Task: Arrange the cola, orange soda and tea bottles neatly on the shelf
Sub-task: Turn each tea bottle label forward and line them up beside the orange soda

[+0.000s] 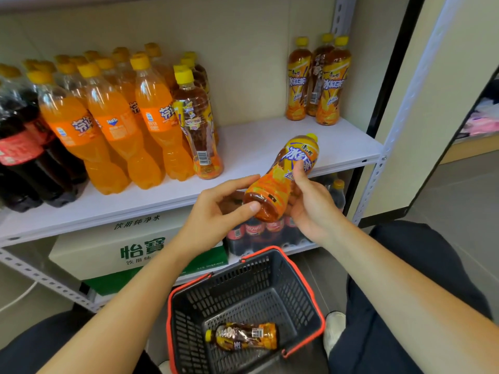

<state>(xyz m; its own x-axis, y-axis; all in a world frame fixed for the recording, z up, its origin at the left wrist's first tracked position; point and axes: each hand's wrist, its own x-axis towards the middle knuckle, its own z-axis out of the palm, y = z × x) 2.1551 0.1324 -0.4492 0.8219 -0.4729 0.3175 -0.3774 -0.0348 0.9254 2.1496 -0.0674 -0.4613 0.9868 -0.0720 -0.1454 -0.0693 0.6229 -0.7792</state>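
A tea bottle [283,174] with a yellow cap hangs tilted in front of the white shelf [251,147], cap toward the shelf. My right hand [307,201] grips its middle, and my left hand [218,209] pinches its base between thumb and fingers. On the shelf stand cola bottles [24,147] at the left, several orange soda bottles [113,122] beside them, then a row of tea bottles [198,122]. Three more tea bottles [318,79] stand at the back right. Another tea bottle [243,336] lies on its side in the basket [305,290].
The dark basket with red rim sits on the floor between my knees. Below the shelf are a white and green water carton [113,249] and a pack of cola bottles [259,233]. A metal shelf upright [383,157] stands at the right. Bare shelf surface lies between the two tea groups.
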